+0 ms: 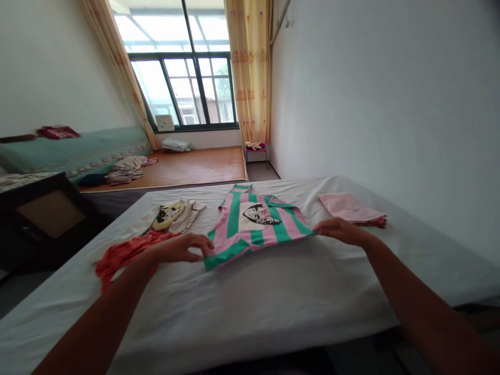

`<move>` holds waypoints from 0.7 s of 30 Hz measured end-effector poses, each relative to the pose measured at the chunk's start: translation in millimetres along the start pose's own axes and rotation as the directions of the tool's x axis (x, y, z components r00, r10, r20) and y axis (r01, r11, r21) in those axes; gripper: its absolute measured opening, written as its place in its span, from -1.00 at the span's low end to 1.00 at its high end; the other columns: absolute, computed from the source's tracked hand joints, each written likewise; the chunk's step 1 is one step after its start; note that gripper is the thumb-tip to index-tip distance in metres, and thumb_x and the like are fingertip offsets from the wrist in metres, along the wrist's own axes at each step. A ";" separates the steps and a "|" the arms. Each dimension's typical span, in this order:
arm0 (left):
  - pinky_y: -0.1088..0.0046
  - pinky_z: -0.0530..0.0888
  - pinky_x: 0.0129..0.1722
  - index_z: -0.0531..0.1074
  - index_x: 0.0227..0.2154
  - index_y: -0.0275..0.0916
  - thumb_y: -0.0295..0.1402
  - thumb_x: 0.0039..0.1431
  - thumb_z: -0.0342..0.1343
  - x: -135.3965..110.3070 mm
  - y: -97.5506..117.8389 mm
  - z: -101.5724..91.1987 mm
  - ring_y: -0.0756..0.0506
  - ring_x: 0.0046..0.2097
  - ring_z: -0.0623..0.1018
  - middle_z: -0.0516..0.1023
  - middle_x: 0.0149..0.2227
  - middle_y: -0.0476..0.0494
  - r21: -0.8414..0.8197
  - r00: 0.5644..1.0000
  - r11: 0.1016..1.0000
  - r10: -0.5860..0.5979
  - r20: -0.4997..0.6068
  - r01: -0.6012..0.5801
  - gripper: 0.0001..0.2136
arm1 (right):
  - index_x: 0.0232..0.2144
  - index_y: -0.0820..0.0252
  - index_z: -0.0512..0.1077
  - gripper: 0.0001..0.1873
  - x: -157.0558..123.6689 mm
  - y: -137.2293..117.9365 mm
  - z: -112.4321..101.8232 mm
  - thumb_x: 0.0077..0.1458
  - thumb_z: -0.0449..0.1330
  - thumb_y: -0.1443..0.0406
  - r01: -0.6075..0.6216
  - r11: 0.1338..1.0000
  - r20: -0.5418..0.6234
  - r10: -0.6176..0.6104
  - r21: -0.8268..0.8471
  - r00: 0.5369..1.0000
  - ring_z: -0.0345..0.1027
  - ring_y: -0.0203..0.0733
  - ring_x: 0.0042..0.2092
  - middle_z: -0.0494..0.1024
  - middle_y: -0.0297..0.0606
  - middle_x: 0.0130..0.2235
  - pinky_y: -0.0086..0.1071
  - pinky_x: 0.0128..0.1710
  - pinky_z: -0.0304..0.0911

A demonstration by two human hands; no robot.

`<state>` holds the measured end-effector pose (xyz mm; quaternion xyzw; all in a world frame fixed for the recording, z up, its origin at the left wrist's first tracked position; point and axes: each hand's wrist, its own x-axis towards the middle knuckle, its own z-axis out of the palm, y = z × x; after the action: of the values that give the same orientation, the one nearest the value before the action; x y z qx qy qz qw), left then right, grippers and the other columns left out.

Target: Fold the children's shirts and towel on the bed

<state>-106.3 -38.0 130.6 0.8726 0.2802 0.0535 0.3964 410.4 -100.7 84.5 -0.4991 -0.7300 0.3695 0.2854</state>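
Observation:
A pink and green striped shirt point(255, 221) with a printed face on a white patch lies flat on the white sheet of the bed point(273, 291). My left hand point(182, 248) pinches the shirt's near left corner, fingers closed on the hem. My right hand point(339, 229) grips the near right corner, fingers curled over the cloth. Both forearms reach in from the bottom of the view.
A red garment point(125, 252) lies crumpled by my left forearm. A cream and white garment point(175, 214) sits behind it. A folded pink cloth point(351, 208) rests at the right near the wall. Beyond are a wooden platform, window and curtains.

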 end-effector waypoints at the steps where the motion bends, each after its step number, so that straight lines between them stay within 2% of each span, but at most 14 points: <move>1: 0.36 0.38 0.05 0.58 -0.25 -0.16 -0.07 0.01 0.22 -3.8 -3.7 7.2 -0.15 -0.01 0.51 0.56 -0.06 -0.15 0.006 0.992 0.999 -0.038 0.117 0.037 -0.68 | -0.28 0.18 0.60 -0.60 -7.7 4.9 3.6 -0.03 0.25 0.02 -0.039 0.999 0.127 0.040 -0.005 0.991 0.45 -0.07 -0.24 0.62 -0.22 -0.31 -0.29 -0.18 0.32; 3: 0.40 0.42 -0.02 0.57 -0.20 -0.14 -0.07 0.05 0.19 -4.0 -9.9 14.7 -0.14 -0.06 0.53 0.58 -0.10 -0.12 -0.003 0.976 0.996 -0.088 0.200 0.090 -0.68 | -0.33 0.19 0.61 -0.62 -14.3 10.5 7.0 -0.03 0.25 0.02 -0.097 0.995 0.266 0.099 -0.022 0.959 0.45 -0.08 -0.25 0.61 -0.23 -0.33 -0.33 -0.22 0.33; 4: 0.41 0.44 -0.06 0.56 -0.19 -0.15 -0.07 0.09 0.15 -0.3 -13.6 15.7 -0.14 -0.09 0.55 0.59 -0.13 -0.12 -0.008 0.979 0.994 -0.102 0.176 0.105 -0.67 | -0.33 0.19 0.60 -0.61 -12.4 12.3 7.2 0.00 0.23 0.01 -0.117 0.993 0.263 0.120 -0.027 0.957 0.45 -0.09 -0.25 0.61 -0.23 -0.33 -0.35 -0.25 0.33; 5: 0.42 0.45 -0.09 0.56 -0.17 -0.17 -0.07 0.13 0.10 5.6 -18.3 15.3 -0.14 -0.12 0.55 0.60 -0.15 -0.14 -0.006 0.987 0.994 -0.111 0.115 0.112 -0.66 | -0.33 0.19 0.60 -0.60 -6.9 14.1 6.7 0.03 0.19 0.01 -0.126 0.991 0.216 0.130 -0.035 0.968 0.45 -0.10 -0.26 0.61 -0.23 -0.32 -0.36 -0.29 0.33; 7: 0.42 0.45 -0.10 0.55 -0.17 -0.21 -0.06 0.16 0.05 22.8 -30.8 13.2 -0.15 -0.11 0.55 0.59 -0.14 -0.17 0.027 0.991 0.993 -0.113 -0.071 0.115 -0.63 | -0.28 0.17 0.58 -0.61 13.4 18.8 5.6 0.09 0.13 0.03 -0.089 0.992 0.037 0.092 -0.089 0.995 0.45 -0.10 -0.25 0.61 -0.22 -0.29 -0.34 -0.30 0.34; 10: 0.36 0.45 -0.05 0.54 -0.15 -0.22 -0.09 0.14 0.04 54.6 -54.2 15.0 -0.18 -0.03 0.51 0.55 -0.05 -0.20 0.153 0.946 0.976 -0.101 -0.307 0.154 -0.63 | -0.26 0.10 0.58 -0.76 58.4 29.0 9.1 0.10 0.15 0.19 0.024 0.949 -0.178 -0.084 -0.315 0.980 0.45 -0.08 -0.17 0.61 -0.23 -0.22 -0.22 -0.10 0.31; 13: 0.27 0.37 0.07 0.54 -0.12 -0.20 -0.19 0.12 0.04 79.8 -75.5 28.8 -0.20 0.02 0.48 0.54 -0.03 -0.21 0.298 0.927 0.942 -0.036 -0.374 0.157 -0.66 | -0.29 0.07 0.59 -0.75 103.7 39.0 22.3 0.06 0.13 0.39 0.008 0.818 -0.222 -0.166 -0.575 0.961 0.35 -0.03 0.02 0.55 -0.22 -0.04 -0.12 0.08 0.19; 16: 0.19 0.28 0.15 0.54 -0.09 -0.13 -0.25 0.13 0.03 88.7 -91.2 46.5 -0.22 0.09 0.43 0.49 0.04 -0.19 0.374 0.889 0.907 0.001 -0.458 0.192 -0.68 | -0.22 0.00 0.56 -0.66 135.7 45.3 37.8 0.10 0.08 0.44 -0.067 0.695 -0.182 -0.093 -0.716 0.979 0.20 -0.01 0.15 0.40 -0.26 0.14 -0.05 0.09 0.18; 18: 0.17 0.27 0.16 0.54 -0.10 -0.11 -0.24 0.15 0.02 85.5 -99.5 53.3 -0.23 0.10 0.41 0.48 0.05 -0.18 0.354 0.848 0.908 -0.001 -0.531 0.223 -0.69 | -0.14 -0.03 0.52 -0.67 147.4 47.0 42.7 0.15 0.07 0.40 -0.122 0.679 -0.190 -0.027 -0.724 0.981 0.22 -0.02 0.12 0.39 -0.23 0.14 -0.08 0.05 0.23; 21: 0.19 0.29 0.14 0.57 -0.16 -0.11 -0.19 0.13 0.06 72.9 -108.1 51.8 -0.22 0.08 0.43 0.49 0.04 -0.17 0.275 0.834 0.942 -0.008 -0.551 0.191 -0.71 | -0.04 0.08 0.43 -0.73 151.2 46.1 37.4 0.20 0.13 0.27 -0.226 0.708 -0.325 -0.005 -0.669 0.946 0.32 -0.09 0.02 0.41 -0.14 0.07 -0.17 -0.03 0.31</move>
<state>-77.2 23.6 8.0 0.8579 0.4313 0.2312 0.1568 353.6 42.4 32.7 -0.6634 -0.7306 0.0023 0.1615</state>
